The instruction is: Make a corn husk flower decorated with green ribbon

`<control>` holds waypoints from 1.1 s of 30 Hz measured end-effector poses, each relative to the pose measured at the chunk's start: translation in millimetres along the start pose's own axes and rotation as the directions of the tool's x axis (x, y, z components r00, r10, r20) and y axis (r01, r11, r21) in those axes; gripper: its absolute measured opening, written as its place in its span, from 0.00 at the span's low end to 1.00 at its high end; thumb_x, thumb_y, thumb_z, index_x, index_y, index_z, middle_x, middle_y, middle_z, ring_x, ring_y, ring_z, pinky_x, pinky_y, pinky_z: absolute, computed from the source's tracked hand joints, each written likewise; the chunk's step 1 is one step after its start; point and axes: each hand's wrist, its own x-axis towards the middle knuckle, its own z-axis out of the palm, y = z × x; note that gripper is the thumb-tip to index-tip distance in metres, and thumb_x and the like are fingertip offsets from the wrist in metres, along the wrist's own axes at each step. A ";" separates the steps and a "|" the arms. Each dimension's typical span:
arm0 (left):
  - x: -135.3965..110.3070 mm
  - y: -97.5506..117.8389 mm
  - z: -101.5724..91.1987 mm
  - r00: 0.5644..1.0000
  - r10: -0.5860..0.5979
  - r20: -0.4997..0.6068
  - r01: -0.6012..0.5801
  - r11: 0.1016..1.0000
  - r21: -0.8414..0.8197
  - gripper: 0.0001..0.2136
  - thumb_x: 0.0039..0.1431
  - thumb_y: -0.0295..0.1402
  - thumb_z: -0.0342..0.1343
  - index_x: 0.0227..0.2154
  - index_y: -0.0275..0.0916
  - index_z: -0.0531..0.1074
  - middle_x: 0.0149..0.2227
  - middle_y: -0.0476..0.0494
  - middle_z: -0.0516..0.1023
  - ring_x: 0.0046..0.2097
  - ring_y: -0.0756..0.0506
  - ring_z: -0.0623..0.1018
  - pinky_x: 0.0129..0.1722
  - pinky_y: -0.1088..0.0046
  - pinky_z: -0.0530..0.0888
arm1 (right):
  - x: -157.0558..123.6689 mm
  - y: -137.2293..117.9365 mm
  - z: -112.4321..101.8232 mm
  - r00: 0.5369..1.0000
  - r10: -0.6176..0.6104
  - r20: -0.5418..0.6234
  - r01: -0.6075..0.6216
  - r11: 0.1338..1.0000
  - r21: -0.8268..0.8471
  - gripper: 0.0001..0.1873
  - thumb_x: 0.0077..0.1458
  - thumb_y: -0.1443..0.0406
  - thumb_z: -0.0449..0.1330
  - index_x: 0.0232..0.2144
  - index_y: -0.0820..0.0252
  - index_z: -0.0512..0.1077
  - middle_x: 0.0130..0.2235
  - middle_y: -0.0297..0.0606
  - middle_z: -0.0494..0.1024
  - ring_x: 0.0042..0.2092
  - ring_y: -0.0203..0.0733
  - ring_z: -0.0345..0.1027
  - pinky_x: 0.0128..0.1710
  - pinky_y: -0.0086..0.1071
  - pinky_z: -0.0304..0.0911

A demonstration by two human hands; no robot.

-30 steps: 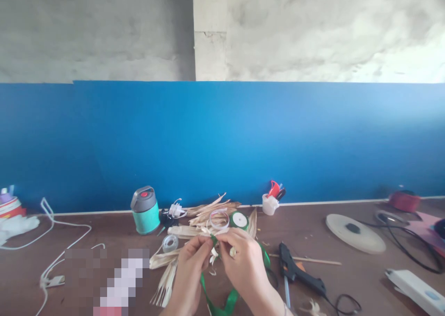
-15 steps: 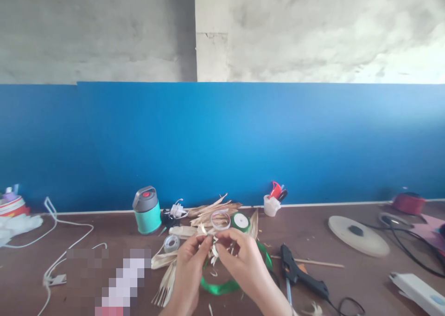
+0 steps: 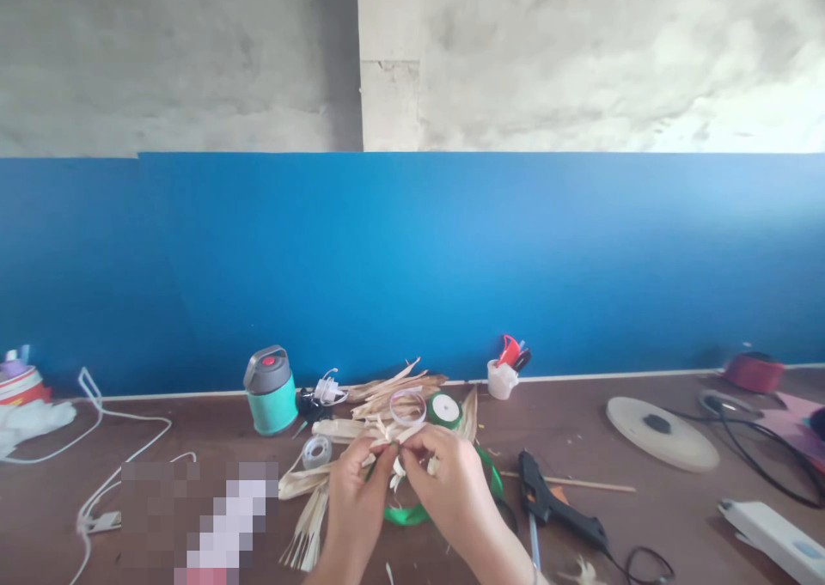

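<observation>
My left hand and my right hand meet over the brown table, thumbs and fingertips pinched together. Between them they grip a small bunch of cut pale corn husk, whose strips poke out above and below the fingers. My fingers cover most of it. Under the hands, a loop of green ribbon lies on the table, running to the right behind my right hand. More dried corn husks lie left of my left hand, some cut into fringes. Beyond the fingertips is a green ribbon spool.
A black glue gun and a thin wooden stick lie to the right. Behind the left hand are a tape roll and a turquoise flask. A white cup holds tools by the blue partition. White cables trail left.
My thumbs have come closer together on the corn husk bunch, and my right hand has turned slightly inward. The green ribbon loop shows less beneath the hands.
</observation>
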 end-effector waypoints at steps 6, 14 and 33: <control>2.5 -5.6 0.8 0.984 -0.177 0.003 0.176 0.978 -0.110 0.14 0.45 0.44 0.61 0.23 0.35 0.75 0.24 0.46 0.76 0.28 0.44 0.74 0.30 0.73 0.70 | -2.0 0.6 7.3 0.979 -0.189 -0.077 0.178 0.975 -0.131 0.08 0.50 0.71 0.53 0.21 0.60 0.68 0.25 0.35 0.72 0.30 0.40 0.64 0.33 0.32 0.56; 1.7 7.0 -0.3 0.993 -0.112 0.024 0.114 0.986 -0.118 0.13 0.46 0.43 0.61 0.23 0.36 0.74 0.24 0.46 0.74 0.30 0.44 0.72 0.29 0.75 0.68 | 6.8 8.3 -0.3 0.956 0.174 0.235 -0.250 0.901 0.353 0.06 0.47 0.67 0.56 0.25 0.63 0.73 0.22 0.33 0.73 0.23 0.33 0.61 0.23 0.25 0.56; 0.5 9.7 -1.0 0.993 -0.101 0.068 0.108 0.989 -0.104 0.15 0.47 0.45 0.60 0.23 0.37 0.72 0.20 0.48 0.71 0.25 0.46 0.69 0.25 0.76 0.65 | 8.4 14.0 -8.0 0.971 0.111 0.212 -0.186 0.906 0.381 0.05 0.46 0.69 0.57 0.23 0.62 0.73 0.21 0.30 0.72 0.25 0.34 0.63 0.26 0.25 0.58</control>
